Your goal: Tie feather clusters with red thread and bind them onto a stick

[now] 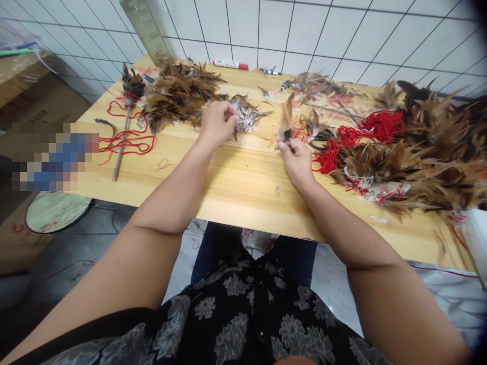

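Between the thumb and fingers of my right hand (299,159) are a few small feathers (287,119), brown at the upright tips and dark and pale grey near the base. My left hand (218,121) is closed in a pinch at the edge of a small heap of feathers (249,115) with whitish quill ends. What its fingertips hold, if anything, is hidden. Behind that hand lies a large pile of brown feathers (175,94). Just right of my right hand are black-handled scissors (321,139), partly covered by a feather tuft and red yarn (329,157).
At the left, a stick (122,147) topped with dark feathers lies among loops of red string (142,144). More brown feather bundles (429,172) fill the table's right side. A red-capped marker (230,64) lies by the tiled wall (277,25). A round stool (59,210) stands below left.
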### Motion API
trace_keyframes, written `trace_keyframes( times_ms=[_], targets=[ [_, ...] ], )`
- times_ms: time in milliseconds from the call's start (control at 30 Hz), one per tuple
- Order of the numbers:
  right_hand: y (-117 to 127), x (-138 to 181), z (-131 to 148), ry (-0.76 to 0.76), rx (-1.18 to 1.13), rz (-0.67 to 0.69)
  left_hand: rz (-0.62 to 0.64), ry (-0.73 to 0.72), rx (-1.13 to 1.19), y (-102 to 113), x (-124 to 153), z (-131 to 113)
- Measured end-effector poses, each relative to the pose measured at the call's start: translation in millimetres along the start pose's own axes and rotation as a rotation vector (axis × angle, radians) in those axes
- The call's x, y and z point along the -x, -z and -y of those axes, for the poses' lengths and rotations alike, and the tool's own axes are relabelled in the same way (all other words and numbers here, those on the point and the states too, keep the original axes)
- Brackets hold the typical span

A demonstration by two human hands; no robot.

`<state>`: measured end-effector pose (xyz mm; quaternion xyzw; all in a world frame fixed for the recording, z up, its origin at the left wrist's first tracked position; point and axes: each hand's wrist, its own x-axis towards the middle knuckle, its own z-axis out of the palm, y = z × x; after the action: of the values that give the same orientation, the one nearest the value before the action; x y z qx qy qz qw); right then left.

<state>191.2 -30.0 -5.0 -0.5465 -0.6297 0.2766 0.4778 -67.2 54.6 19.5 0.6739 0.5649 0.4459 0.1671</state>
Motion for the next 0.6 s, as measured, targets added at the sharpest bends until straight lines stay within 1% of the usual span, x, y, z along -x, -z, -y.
trace_keyframes(
  times_ms=[67, 133, 267, 367, 433, 500, 600],
  targets=[
    [0, 0, 0, -0.004, -0.015, -0.004, 0.024, 0.022, -0.066, 5, -7, 16],
    [-1, 0, 2, -0.006, -0.022, -0.007, 0.056, 0.04, -0.103, 5, -9, 27],
    [-2, 2, 6, -0.01, -0.037, -0.005, 0.05, 0.03, -0.146, -3, -7, 36],
    [-3, 2, 6, -0.019, -0.045, -0.008, 0.02, -0.006, -0.143, -9, -2, 35],
    [-4, 3, 4, -0.028, -0.05, 0.0, 0.01, -0.048, -0.121, -13, 1, 29],
    [-6, 3, 2, -0.034, -0.056, 0.017, 0.011, -0.072, -0.124, -21, 2, 20],
    [-9, 4, -1, -0.034, -0.072, 0.042, 0.026, -0.071, -0.176, -36, 0, 10]
  ],
)
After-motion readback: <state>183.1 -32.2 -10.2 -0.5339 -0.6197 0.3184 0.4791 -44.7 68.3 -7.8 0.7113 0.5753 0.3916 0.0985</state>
